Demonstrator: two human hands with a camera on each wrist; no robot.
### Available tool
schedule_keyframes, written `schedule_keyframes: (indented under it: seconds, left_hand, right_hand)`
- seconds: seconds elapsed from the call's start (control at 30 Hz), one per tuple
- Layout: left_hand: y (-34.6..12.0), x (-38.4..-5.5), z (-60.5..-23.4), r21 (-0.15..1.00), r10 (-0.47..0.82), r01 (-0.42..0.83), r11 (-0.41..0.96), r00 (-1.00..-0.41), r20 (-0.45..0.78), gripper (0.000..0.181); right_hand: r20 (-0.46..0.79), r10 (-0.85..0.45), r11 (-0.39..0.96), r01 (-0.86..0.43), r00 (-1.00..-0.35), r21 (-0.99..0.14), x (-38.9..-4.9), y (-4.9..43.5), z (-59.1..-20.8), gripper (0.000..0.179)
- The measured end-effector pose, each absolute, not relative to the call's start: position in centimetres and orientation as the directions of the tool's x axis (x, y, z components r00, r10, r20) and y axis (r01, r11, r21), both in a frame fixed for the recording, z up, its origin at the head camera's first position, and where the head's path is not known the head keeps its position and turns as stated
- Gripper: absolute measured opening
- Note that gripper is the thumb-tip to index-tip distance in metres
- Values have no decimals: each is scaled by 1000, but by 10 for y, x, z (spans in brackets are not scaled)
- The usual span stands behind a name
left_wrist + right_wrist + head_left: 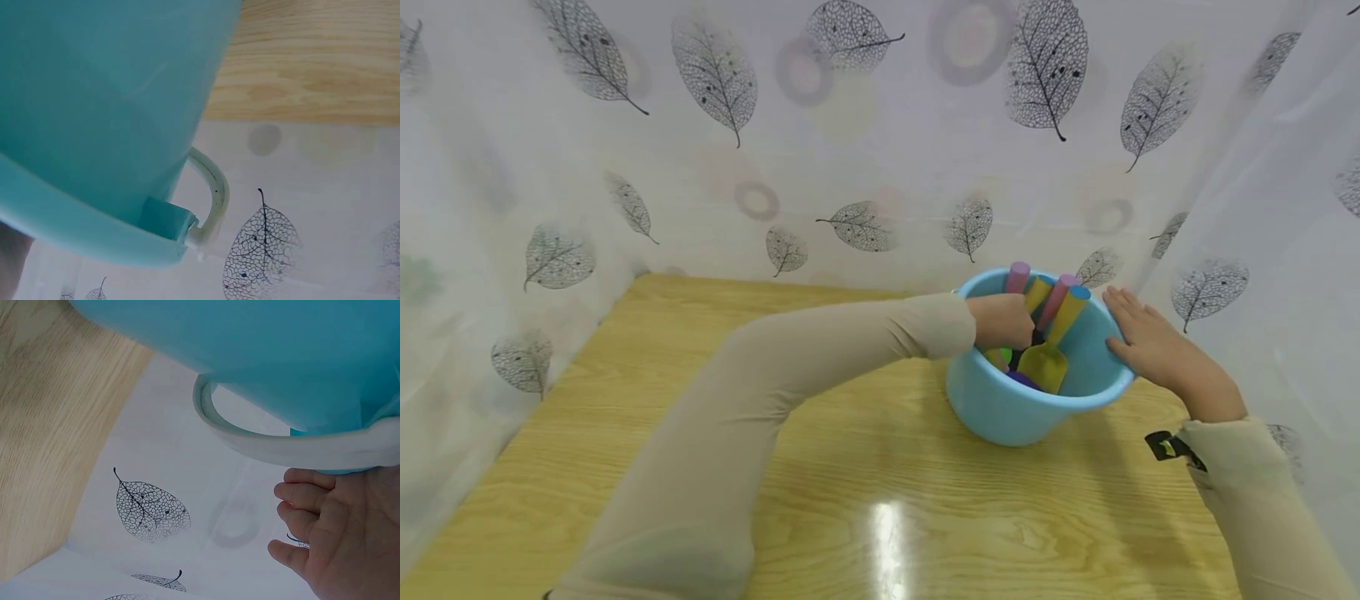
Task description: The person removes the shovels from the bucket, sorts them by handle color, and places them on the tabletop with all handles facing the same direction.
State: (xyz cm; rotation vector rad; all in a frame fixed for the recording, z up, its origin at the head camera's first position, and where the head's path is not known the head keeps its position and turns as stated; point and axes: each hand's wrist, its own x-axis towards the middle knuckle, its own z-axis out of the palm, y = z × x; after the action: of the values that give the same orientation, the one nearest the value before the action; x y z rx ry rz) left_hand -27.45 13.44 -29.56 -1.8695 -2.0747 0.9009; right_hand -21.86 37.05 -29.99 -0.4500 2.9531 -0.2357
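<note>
A light blue bucket (1007,417) stands on the wooden table, holding several toy tools. My left hand (1003,321) reaches over its near left rim and down inside, knuckles up. Its fingertips are hidden among the tools, so I cannot tell what they hold. Beside that hand are a yellow scoop (1045,367) with a blue-tipped handle, pink handles (1018,277) and a purple piece (1022,381). My right hand (1157,346) rests on the bucket's right rim with its fingers extended. From the right wrist, this hand (350,531) shows palm and fingers beside the white bucket handle (262,447).
The wooden table (850,483) spreads left and in front of the bucket. Behind and on both sides hangs a white curtain (865,150) printed with dark leaves. A black strap (1165,446) sits at the right wrist.
</note>
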Motion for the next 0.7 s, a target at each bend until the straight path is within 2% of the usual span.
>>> schedule_keyframes:
  seconds: [0.07,0.17,0.37,0.7]
  left_hand:
    - [134,-275,-296,-574,961,819,15,-171,-218,24]
    - [133,-277,-297,-601,965,799,15,-169,-200,27]
    - [134,-284,-302,-619,966,785,-21,-144,-216,26]
    - [140,-292,-305,-633,961,770,-82,-108,-256,35]
  right_hand:
    - [-117,-305,943,-282,-945,-177,-218,370,-300,67]
    - [-111,-305,942,-282,-946,-184,-218,370,-301,67]
    - [-107,-310,939,-286,-945,-192,-218,372,-302,66]
    - [-114,-297,943,-272,-948,-194,-220,371,-304,67]
